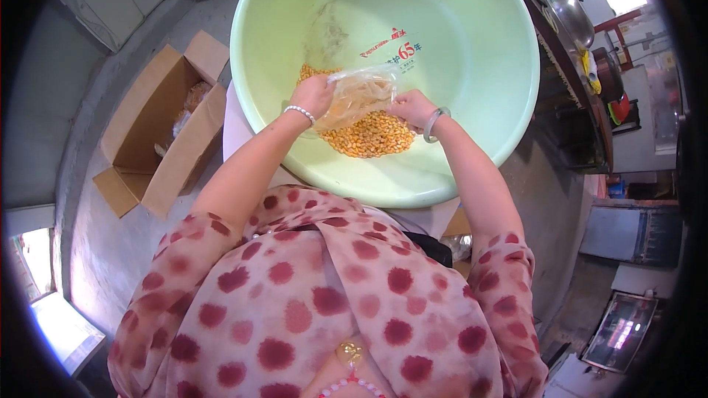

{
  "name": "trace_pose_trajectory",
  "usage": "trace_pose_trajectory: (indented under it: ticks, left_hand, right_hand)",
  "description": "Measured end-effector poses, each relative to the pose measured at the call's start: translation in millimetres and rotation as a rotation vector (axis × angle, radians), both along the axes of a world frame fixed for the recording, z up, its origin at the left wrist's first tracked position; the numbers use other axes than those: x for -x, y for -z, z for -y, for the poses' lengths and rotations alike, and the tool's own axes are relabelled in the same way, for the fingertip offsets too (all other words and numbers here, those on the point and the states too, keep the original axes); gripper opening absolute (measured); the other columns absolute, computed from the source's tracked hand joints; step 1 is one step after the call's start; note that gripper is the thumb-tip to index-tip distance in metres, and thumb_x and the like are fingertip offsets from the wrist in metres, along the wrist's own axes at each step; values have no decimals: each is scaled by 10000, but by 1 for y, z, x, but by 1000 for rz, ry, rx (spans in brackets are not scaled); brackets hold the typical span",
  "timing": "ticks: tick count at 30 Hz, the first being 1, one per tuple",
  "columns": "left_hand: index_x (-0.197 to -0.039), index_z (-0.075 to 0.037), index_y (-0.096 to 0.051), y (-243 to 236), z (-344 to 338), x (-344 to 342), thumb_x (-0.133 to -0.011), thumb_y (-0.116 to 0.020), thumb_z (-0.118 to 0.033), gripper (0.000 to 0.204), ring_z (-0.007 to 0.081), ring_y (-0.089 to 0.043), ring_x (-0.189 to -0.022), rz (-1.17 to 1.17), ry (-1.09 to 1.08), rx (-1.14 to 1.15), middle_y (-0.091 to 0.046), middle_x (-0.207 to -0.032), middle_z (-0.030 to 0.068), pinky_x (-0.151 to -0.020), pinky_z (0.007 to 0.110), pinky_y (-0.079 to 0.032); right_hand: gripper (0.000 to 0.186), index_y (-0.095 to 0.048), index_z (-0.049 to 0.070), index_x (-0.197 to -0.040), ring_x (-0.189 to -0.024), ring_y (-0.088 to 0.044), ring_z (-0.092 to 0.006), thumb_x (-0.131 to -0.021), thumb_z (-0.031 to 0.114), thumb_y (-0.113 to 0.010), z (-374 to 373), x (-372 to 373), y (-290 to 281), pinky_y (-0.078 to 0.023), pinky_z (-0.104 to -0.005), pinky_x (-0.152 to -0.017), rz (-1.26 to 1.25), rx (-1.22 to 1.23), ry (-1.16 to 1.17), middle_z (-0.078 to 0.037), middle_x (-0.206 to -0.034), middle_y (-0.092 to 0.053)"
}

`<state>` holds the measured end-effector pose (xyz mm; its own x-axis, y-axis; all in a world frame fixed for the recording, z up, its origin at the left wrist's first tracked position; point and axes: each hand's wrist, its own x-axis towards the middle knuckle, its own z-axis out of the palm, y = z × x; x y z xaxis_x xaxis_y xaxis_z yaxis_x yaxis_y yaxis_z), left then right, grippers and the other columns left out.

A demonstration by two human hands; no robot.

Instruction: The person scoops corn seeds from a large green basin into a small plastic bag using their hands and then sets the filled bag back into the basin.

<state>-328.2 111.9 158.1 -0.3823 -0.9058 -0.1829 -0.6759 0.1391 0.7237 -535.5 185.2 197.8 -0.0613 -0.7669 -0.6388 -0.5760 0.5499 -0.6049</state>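
Observation:
A large pale green basin (479, 88) fills the upper middle of the view, with yellow corn kernels (369, 136) heaped on its near part and spreading behind my left hand. A thin clear plastic bag (361, 88) is stretched between my hands above the kernels, its far edge crumpled. My left hand (313, 96) is closed on the bag's left side. On the right, my right hand (414, 111) grips the bag's edge with curled fingers.
An open cardboard box (124, 147) holding bagged items stands on the floor (81, 258) at left. At right is a dark-edged counter (549, 37) with a steel lidded pan (563, 7) and other utensils. The basin rests on a pale surface (233, 144).

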Motion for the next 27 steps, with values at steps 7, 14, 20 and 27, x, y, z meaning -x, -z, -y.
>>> trace_pose_trajectory:
  ticks: [7, 14, 20, 27]
  left_hand:
    - [-840, -19, -567, 4, -4, 2, -822, -404, -265, 295, 353, -539, -777, -82, 39, -35, -571, -816, 204, -691, 408, -423]
    - [-854, -29, -560, 5, -1, -3, -826, -392, -270, 295, 367, -536, -763, -123, 35, -43, -571, -801, 202, -682, 413, -422]
    - [-855, -48, -555, -1, 7, -6, -822, -407, -283, 280, 367, -537, -761, -137, -186, 56, -571, -782, 195, -654, 407, -424]
    - [-924, -38, -557, -11, 9, -14, -752, -491, -300, 320, 346, -546, -740, -153, -271, 72, -575, -777, 198, -656, 388, -429]
  right_hand:
    - [152, -497, 89, -689, -392, -382, -46, -783, 197, -549, 37, -60, 15, -249, -196, -322, 463, 3, 354, 8, -532, -438]
    - [121, -522, 83, -854, -548, -544, -193, -795, 188, -526, 61, -87, 78, -439, -278, -447, 932, 60, 1071, -64, -738, -573]
    - [319, -451, 124, -1095, -924, -512, -236, -799, 222, -516, 44, -58, 69, -456, -443, -650, 773, 41, 996, -75, -1028, -525]
    - [379, -502, 60, -1122, -931, -517, -183, -761, 172, -532, 42, -40, 48, -460, -355, -646, 332, 259, 434, -87, -1051, -545]
